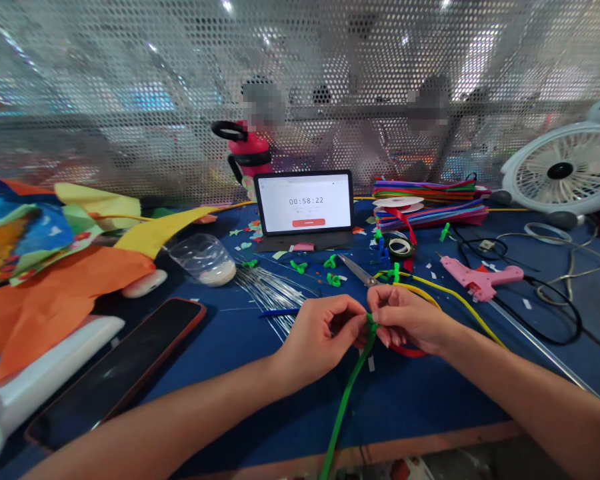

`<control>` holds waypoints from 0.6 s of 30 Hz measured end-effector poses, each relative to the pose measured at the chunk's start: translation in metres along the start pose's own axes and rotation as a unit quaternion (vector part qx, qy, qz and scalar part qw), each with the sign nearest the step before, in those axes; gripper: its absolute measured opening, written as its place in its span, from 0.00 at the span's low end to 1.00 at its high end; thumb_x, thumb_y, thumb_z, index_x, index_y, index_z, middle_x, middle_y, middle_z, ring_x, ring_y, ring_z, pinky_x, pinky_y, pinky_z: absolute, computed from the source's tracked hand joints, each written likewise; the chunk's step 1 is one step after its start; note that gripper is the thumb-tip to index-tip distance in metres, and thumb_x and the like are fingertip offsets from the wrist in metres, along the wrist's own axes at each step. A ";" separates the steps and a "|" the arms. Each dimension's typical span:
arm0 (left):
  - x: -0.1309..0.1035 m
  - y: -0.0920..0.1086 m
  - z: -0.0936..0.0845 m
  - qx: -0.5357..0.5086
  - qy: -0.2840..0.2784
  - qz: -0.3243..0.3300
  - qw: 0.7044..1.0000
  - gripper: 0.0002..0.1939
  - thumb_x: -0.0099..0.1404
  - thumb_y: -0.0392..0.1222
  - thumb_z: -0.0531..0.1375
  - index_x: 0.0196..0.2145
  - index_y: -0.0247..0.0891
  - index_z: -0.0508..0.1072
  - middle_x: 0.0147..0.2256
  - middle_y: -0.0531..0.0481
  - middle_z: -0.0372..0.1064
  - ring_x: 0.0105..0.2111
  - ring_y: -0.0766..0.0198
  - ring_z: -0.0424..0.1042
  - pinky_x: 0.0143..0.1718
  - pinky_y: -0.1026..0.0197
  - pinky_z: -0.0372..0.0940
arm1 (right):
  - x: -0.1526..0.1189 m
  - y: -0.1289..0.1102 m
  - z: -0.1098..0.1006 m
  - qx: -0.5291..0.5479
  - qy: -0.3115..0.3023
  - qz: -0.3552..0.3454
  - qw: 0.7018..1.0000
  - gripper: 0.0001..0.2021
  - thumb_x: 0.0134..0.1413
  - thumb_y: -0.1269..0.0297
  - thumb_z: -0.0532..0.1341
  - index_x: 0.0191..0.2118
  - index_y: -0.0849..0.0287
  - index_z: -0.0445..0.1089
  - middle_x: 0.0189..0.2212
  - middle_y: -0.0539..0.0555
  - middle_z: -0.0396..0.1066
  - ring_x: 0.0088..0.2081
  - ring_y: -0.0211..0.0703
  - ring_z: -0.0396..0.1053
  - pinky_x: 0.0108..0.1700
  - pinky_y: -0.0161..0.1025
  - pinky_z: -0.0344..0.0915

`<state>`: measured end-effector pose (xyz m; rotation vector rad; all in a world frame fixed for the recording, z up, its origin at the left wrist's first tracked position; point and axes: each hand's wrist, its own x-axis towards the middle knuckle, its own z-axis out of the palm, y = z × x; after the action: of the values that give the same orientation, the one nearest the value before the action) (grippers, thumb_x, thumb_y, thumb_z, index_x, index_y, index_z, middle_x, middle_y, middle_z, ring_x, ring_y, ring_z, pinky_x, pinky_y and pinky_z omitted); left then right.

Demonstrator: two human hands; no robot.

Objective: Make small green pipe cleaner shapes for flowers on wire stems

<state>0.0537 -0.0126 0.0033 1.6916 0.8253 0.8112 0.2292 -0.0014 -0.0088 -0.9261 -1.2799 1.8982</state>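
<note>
A green pipe cleaner (347, 407) hangs from between my hands down past the table's front edge. My left hand (325, 330) pinches its upper end, thumb against forefinger. Close against it, my right hand (405, 319) grips the same end, where the stem looks bent into a small knot or loop; the fingers partly hide it. Beyond the hands lie several small twisted green pieces (334, 279) on the blue table. Scissors (359, 270) lie just past my right hand, their handles partly covered by it. A bundle of thin silver wires (267, 287) is spread beyond my left hand.
A tablet (305, 203) showing a timer stands at the back, before a pink bottle (253, 157). Right are a pink glue gun (480, 277), pipe cleaner bundles (435, 217) and a white fan (560, 170). Left are a phone (125, 367), a clear plastic cup (203, 257) and orange paper (80, 287).
</note>
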 end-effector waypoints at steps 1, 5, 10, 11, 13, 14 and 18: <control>0.000 0.000 0.000 0.001 -0.003 -0.004 1.000 0.07 0.62 0.40 0.56 0.30 0.35 0.71 0.25 0.51 0.72 0.24 0.66 0.72 0.28 0.67 0.69 | 0.000 0.000 0.000 -0.004 -0.001 0.001 1.000 0.07 0.40 0.68 0.60 0.23 0.61 0.59 0.10 0.46 0.67 0.09 0.25 0.56 0.12 0.20 0.49; 0.001 -0.001 0.000 -0.030 -0.008 -0.031 0.999 0.07 0.62 0.40 0.57 0.30 0.34 0.70 0.24 0.51 0.71 0.24 0.67 0.72 0.27 0.67 0.68 | 0.000 0.000 0.000 -0.010 -0.011 -0.003 1.000 0.07 0.42 0.68 0.60 0.23 0.61 0.60 0.11 0.46 0.67 0.10 0.25 0.55 0.12 0.20 0.49; 0.004 0.001 -0.003 -0.077 0.014 -0.048 0.996 0.08 0.61 0.43 0.58 0.31 0.35 0.69 0.24 0.51 0.71 0.24 0.66 0.72 0.28 0.65 0.69 | 0.000 -0.004 0.000 0.029 0.006 -0.030 0.999 0.07 0.52 0.65 0.57 0.26 0.61 0.61 0.14 0.47 0.68 0.13 0.26 0.59 0.15 0.21 0.53; 0.005 0.001 -0.004 -0.080 0.023 -0.045 0.995 0.08 0.61 0.43 0.58 0.31 0.35 0.69 0.24 0.52 0.71 0.24 0.67 0.71 0.28 0.65 0.69 | 0.000 -0.005 0.000 0.038 0.007 -0.041 0.998 0.08 0.53 0.65 0.57 0.26 0.62 0.62 0.15 0.47 0.68 0.14 0.26 0.60 0.16 0.21 0.54; 0.004 0.001 -0.005 -0.084 0.035 -0.038 0.995 0.08 0.61 0.43 0.58 0.31 0.35 0.68 0.23 0.53 0.70 0.24 0.67 0.71 0.28 0.65 0.70 | -0.001 -0.006 0.000 0.051 -0.001 -0.057 0.997 0.08 0.53 0.64 0.58 0.27 0.62 0.63 0.17 0.48 0.70 0.16 0.26 0.63 0.18 0.21 0.57; 0.004 0.001 -0.006 -0.084 0.038 -0.035 0.995 0.08 0.61 0.43 0.58 0.31 0.35 0.68 0.23 0.53 0.70 0.24 0.67 0.71 0.28 0.65 0.70 | -0.001 -0.006 -0.001 0.054 -0.006 -0.060 0.997 0.08 0.53 0.64 0.60 0.28 0.62 0.64 0.18 0.49 0.70 0.17 0.26 0.64 0.19 0.22 0.58; 0.003 0.002 -0.006 -0.074 0.041 -0.024 0.996 0.08 0.61 0.44 0.58 0.30 0.35 0.69 0.23 0.53 0.69 0.24 0.67 0.71 0.28 0.65 0.69 | -0.003 -0.005 -0.002 0.045 -0.005 -0.070 0.997 0.10 0.51 0.62 0.63 0.29 0.62 0.64 0.19 0.48 0.71 0.18 0.27 0.64 0.20 0.23 0.59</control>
<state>0.0504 -0.0072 0.0071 1.5107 0.8373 0.8923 0.2329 -0.0013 -0.0038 -0.7617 -1.2225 1.8374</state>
